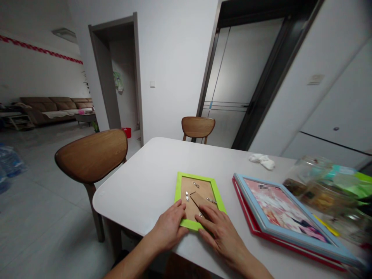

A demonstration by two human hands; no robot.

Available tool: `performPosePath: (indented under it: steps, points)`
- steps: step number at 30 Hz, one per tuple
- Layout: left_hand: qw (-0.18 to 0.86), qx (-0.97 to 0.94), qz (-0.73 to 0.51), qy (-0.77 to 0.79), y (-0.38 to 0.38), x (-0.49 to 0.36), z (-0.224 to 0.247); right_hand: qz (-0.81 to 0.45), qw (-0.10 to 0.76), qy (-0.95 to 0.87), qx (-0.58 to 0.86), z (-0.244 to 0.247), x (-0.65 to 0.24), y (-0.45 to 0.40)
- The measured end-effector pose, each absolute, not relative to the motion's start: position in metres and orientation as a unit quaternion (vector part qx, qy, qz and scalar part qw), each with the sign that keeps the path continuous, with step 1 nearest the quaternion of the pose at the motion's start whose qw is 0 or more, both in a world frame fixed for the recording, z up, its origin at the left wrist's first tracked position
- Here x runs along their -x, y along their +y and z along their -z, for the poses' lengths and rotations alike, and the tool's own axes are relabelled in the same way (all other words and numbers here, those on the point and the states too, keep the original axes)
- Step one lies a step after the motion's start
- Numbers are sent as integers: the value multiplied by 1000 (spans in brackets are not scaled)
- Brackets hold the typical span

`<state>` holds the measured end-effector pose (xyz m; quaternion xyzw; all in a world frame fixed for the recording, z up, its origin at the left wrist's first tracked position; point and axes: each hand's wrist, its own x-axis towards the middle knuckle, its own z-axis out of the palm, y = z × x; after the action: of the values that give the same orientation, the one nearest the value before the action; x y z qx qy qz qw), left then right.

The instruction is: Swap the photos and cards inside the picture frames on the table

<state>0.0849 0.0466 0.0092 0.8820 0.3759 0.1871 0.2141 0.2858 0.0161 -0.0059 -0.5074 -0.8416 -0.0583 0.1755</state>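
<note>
A lime-green picture frame (219, 193) lies back side up on the white table, close to its front edge. Its brown backing board (188, 182) shows, with several small metal fittings and a stand leg (198, 199) lying against the board. My left hand (171, 223) is closed on the frame's near left corner, fingertips over the left edge and thumb along the near edge. Across the near right corner rests my right hand (222, 230), its fingers over the board beside a fitting and its thumb at the near edge. Part of the stand leg is hidden under that hand.
To the right, a light-blue framed picture (286, 209) lies on a red frame (250, 217). Glass jars (328, 190) and a crumpled white tissue (262, 161) are behind it. Wooden chairs (94, 155) stand at the table's left and far sides.
</note>
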Motion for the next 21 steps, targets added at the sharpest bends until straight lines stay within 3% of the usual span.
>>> performPosePath:
  steps: [13,21]
  points:
    - [230,-878,-204,368,48,-83,-5,30,218,-830,512,10,-290,14]
    - [236,-878,-199,367,47,-83,-9,40,201,-714,670,0,-315,52]
